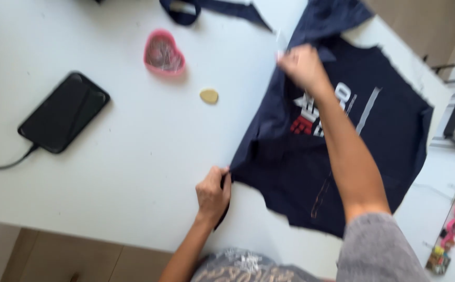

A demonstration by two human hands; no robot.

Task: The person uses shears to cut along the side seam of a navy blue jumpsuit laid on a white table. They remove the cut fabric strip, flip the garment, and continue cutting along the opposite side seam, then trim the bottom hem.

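Observation:
A dark navy piece of cloth (389, 125), cut from a printed shirt with white and red print, lies spread on the white table (133, 156). My left hand (213, 192) pinches its near left corner at the table's front. My right hand (303, 65) grips the cloth's far left edge, the arm reaching across the print. The cloth edge runs taut between both hands.
A black phone (64, 112) with a cable lies at the left. A pink heart-shaped box (164, 54) and a small yellow chalk piece (209, 96) sit mid-table. Another navy strip (212, 8) lies at the far edge. Small coloured items (449, 235) stand at the right.

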